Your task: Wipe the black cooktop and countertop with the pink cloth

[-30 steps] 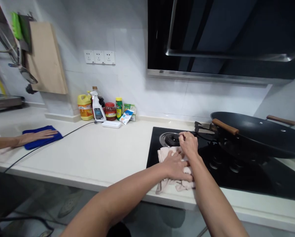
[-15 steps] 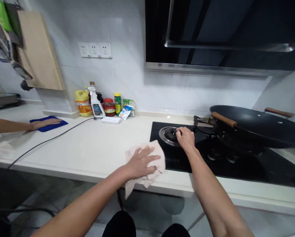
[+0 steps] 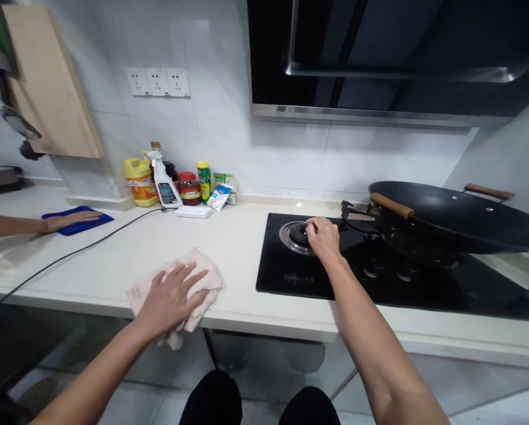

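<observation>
My left hand [image 3: 171,298] lies with spread fingers on a pale pink cloth [image 3: 202,262], pressing it to the white countertop [image 3: 237,254] near the front edge. Part of the cloth hangs over that edge. On the black gas hob [image 3: 286,277], my right hand [image 3: 324,237] is closed, its fingertips bunched at the right side of the left burner [image 3: 297,236]. Whether something small is pinched there is hidden by the fingers. The burner shows a metal ring around a dark centre.
A large wok [image 3: 459,218] with wooden handles sits on the right of the hob, by a black pan support [image 3: 357,211]. Another person's hand [image 3: 72,221] rests on a blue cloth [image 3: 89,224]. Bottles [image 3: 164,183] and a cable [image 3: 87,248] lie left; a range hood [image 3: 379,88] hangs above.
My left hand has slid the pink cloth leftward along the counter, away from the hob's edge. My right hand stays at the left burner. The view has shifted slightly.
</observation>
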